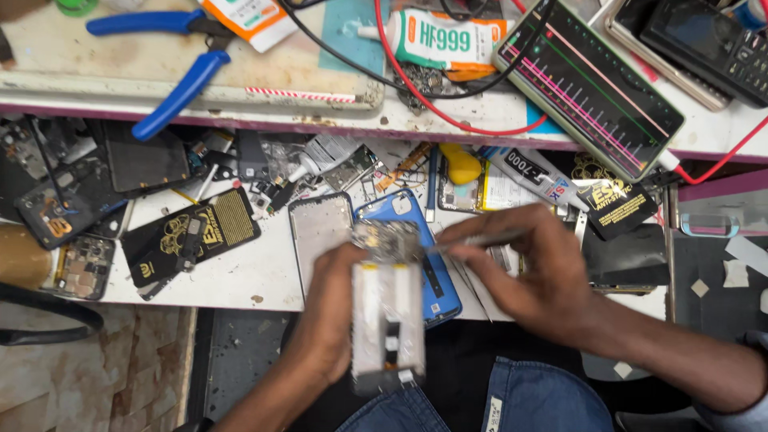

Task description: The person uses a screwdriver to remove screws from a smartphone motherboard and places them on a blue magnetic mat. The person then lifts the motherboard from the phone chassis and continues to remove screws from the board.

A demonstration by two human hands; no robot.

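Note:
My left hand [328,312] grips an opened phone body [387,316] from underneath; its white battery and the circuit board at its far end face up, blurred by motion. My right hand [520,268] holds thin metal tweezers [472,240] whose tip touches the board end of that phone. Just beyond, on the white worktable [240,276], lie a blue phone back cover [408,210] and a grey phone frame [320,228].
Phone parts, black anti-static pads [192,236], glue tubes [528,172] and a yellow pry tool [462,164] litter the table. On the raised shelf rest blue-handled pliers [176,56], a white glue tube [436,36], red and black wires, a lit-screen device [592,84] and a keypad phone [704,40].

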